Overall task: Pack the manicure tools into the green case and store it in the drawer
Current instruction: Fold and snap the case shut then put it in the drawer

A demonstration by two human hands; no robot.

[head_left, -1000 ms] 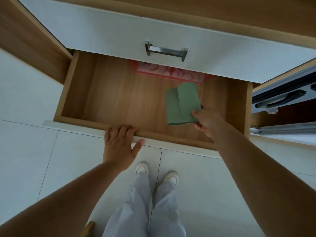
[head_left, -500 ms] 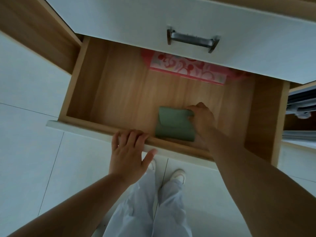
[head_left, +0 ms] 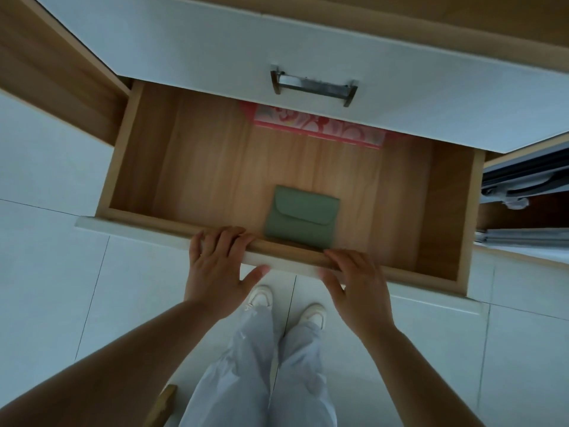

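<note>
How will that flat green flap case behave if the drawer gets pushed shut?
The flat green flap case lies flat on the wooden drawer floor, so it probably won't tip or roll. It might slide slightly on the smooth wood. Its closed flap suggests the contents stay in.

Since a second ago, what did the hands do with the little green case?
The right hand let go of the flat green flap case, leaving it lying on the floor of the open wooden drawer, and drew back to the drawer's front edge. The left hand stayed on that edge. The pink patterned sheet at the back stayed put.
</note>
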